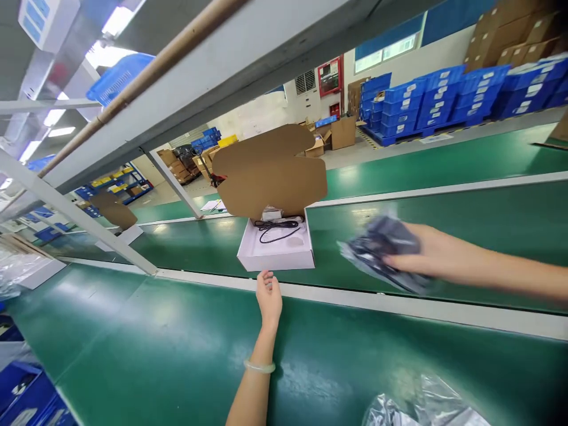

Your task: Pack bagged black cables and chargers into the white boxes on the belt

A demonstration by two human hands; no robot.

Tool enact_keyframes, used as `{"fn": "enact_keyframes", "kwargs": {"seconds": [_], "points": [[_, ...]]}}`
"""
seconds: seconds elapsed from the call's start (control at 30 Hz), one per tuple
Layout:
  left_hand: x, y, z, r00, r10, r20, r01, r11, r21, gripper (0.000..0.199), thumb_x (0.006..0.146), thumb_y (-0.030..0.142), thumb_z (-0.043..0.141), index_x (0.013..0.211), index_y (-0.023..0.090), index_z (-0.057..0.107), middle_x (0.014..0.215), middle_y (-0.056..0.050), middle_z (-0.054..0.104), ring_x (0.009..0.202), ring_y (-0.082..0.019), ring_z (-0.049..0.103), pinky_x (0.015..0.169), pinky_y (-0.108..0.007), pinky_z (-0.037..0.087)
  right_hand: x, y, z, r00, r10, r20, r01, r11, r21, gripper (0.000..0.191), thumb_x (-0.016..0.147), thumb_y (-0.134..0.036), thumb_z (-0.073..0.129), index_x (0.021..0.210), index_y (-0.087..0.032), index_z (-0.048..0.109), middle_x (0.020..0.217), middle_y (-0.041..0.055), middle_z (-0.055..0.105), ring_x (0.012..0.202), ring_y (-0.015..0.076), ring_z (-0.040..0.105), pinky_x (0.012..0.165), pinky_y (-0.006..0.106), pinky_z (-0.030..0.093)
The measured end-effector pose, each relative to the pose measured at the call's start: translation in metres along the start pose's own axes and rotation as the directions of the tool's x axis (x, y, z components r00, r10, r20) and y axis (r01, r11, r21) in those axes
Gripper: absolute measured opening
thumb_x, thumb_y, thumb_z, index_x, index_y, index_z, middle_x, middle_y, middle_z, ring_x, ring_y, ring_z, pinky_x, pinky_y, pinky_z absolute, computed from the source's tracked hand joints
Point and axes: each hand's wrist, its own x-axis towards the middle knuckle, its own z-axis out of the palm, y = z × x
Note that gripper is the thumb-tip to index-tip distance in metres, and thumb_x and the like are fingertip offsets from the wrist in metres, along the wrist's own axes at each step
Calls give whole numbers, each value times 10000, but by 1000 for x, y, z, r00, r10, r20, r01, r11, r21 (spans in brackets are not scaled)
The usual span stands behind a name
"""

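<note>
An open white cardboard box [276,260] with its brown-lined lid [270,177] raised stands on the green conveyor. Inside lie a coiled black cable [279,228] and a small white item [271,213] at the back. My left hand [268,296] is just in front of the box's lower front edge, its fingers loosely curled with nothing in them; whether it touches the box I cannot tell. To the right of the box, my right hand [412,251] grips a clear plastic bag [381,248] with something dark inside, smeared by motion.
Clear plastic bags [426,408] lie on the near green worktop [177,355]. A white metal rail [355,299] divides it from the conveyor. A slanted beam [186,83] crosses overhead. Another open box [119,234] stands at left; blue crates [403,106] are stacked behind.
</note>
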Motion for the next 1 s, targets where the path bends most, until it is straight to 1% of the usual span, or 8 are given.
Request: {"fn": "enact_keyframes", "kwargs": {"seconds": [0.03,0.1,0.23,0.33,0.53,0.77,0.9,1.0], "points": [[-2,-4,0,1000,-9,25,9,1000,19,292,854,303,554,1111,166,534,1070,-133,605,891,-213,595,733,-320,498,18,-8,22,946,-154,287,215,957,-194,332,624,-99,670,945,-12,676,794,20,676,679,127,598,674,234,417],[-5,-9,3,996,-25,84,22,999,43,254,859,305,543,1069,163,551,1019,-125,620,867,-209,603,723,-321,503,54,-19,72,808,-310,501,523,770,-366,322,694,-104,615,1009,-39,641,874,25,669,776,163,604,694,225,412],[-8,-14,10,981,-27,191,13,997,72,241,882,317,526,1069,169,557,977,-108,627,871,-205,612,733,-323,506,116,-16,156,704,-183,686,685,430,-588,390,722,-209,685,1079,-97,576,942,86,651,792,229,614,639,244,414],[-7,-14,10,973,-24,228,3,996,95,246,896,342,517,1067,169,554,961,-101,626,891,-205,609,763,-326,504,141,5,187,658,-102,746,731,327,-599,398,689,-229,715,1044,-105,586,896,93,649,777,255,616,652,273,416],[-4,-12,11,968,-40,247,4,989,145,254,907,370,490,1030,160,563,929,-103,622,882,-209,600,754,-320,493,154,47,196,637,45,769,750,190,-633,373,621,-189,707,977,-116,620,830,101,651,677,262,602,574,301,409],[-5,-14,11,958,-23,287,-33,982,188,257,898,377,491,1020,170,583,922,-89,629,866,-214,600,761,-333,479,146,59,203,665,167,728,731,54,-680,446,570,-138,735,1004,-126,629,806,110,663,698,295,618,635,360,471],[-7,-16,10,953,1,303,-68,975,212,270,894,383,486,1017,165,588,930,-96,629,875,-222,595,784,-351,475,145,75,204,690,158,706,709,46,-703,459,606,-158,738,1052,-178,632,738,63,655,668,280,611,667,391,490],[-9,-17,8,945,37,324,-117,966,232,262,891,359,473,1025,165,588,964,-103,631,907,-229,592,820,-370,468,156,83,194,683,69,728,721,99,-686,415,700,-306,723,1089,-195,631,676,24,628,592,241,584,622,374,498]]}}
